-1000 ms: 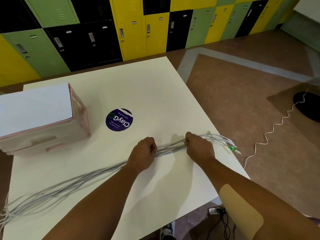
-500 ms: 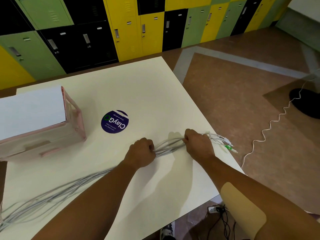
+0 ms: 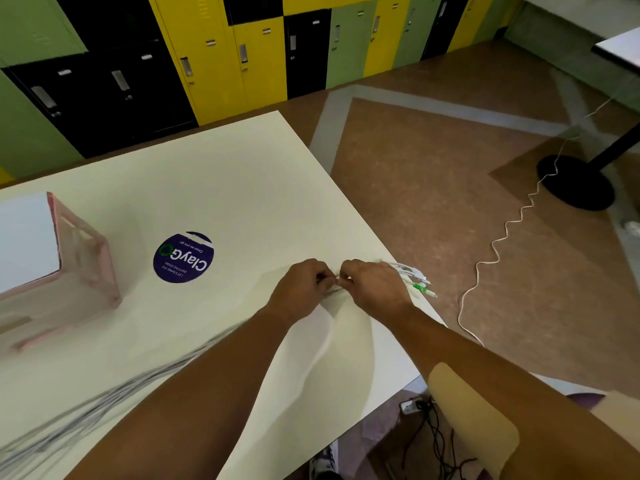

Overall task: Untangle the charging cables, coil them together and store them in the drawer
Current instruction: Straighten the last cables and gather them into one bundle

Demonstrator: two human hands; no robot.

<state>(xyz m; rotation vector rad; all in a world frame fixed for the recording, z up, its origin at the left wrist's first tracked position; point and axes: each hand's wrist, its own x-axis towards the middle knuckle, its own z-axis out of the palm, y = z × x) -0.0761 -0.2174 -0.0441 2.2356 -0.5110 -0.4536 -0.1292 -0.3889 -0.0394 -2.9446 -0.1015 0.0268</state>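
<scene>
A bundle of grey-white charging cables (image 3: 86, 410) runs across the cream table from the lower left up to my hands. My left hand (image 3: 301, 289) and my right hand (image 3: 374, 289) both grip the bundle near the table's right edge, knuckles almost touching. The plug ends (image 3: 419, 284), one with a green tip, fan out past my right hand. The pink drawer unit (image 3: 83, 265) with a white top stands at the left of the table, its front turned away from my hands.
A round purple sticker (image 3: 183, 258) lies on the table (image 3: 225, 188) between the drawer unit and my hands. The table edge is just right of the plugs. On the floor lie a wavy white cord (image 3: 498, 258), a black stand base (image 3: 575, 185) and a power strip (image 3: 412, 407).
My left hand has slid right along the bundle until it meets my right hand. The stretch of cable between the hands has closed up. The view has shifted right.
</scene>
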